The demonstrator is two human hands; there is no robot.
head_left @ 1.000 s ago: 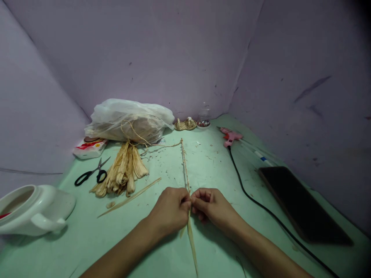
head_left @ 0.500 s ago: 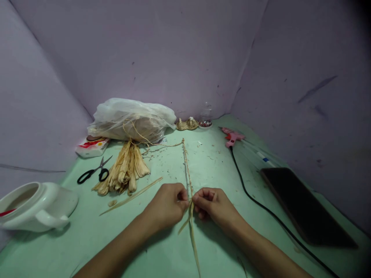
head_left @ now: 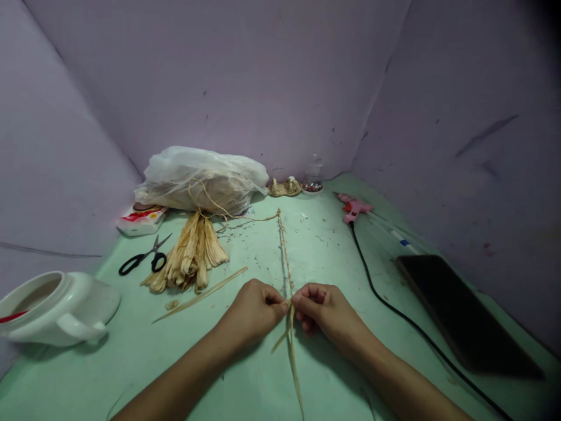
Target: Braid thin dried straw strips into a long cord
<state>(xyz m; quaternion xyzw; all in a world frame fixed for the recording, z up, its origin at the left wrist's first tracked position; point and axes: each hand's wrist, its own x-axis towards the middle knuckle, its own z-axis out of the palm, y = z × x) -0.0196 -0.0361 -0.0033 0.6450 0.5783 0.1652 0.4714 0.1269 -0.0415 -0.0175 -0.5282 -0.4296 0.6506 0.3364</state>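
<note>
A thin braided cord (head_left: pixel 285 251) of pale dry fibre runs from the back of the green table down to my hands. My left hand (head_left: pixel 258 307) pinches the fibre strands at the cord's near end from the left. From the right, my right hand (head_left: pixel 322 307) pinches the same spot, its fingertips almost touching the left ones. Loose flat strands (head_left: pixel 293 356) hang from there toward me. A bundle of dry fibre (head_left: pixel 190 254) lies to the left, with a single strip (head_left: pixel 201 295) in front of it.
Black-handled scissors (head_left: pixel 151 255), a white ceramic pot (head_left: pixel 83 304) and a small box (head_left: pixel 142 222) stand left. A plastic bag (head_left: pixel 201 181) is behind. On the right lie a pink glue gun (head_left: pixel 355 207), its black cord (head_left: pixel 394 310) and a dark tablet (head_left: pixel 464 316).
My left fingers have straightened slightly into a flatter pinch at the cord's end. My right hand has barely moved. The whole view has shifted slightly.
</note>
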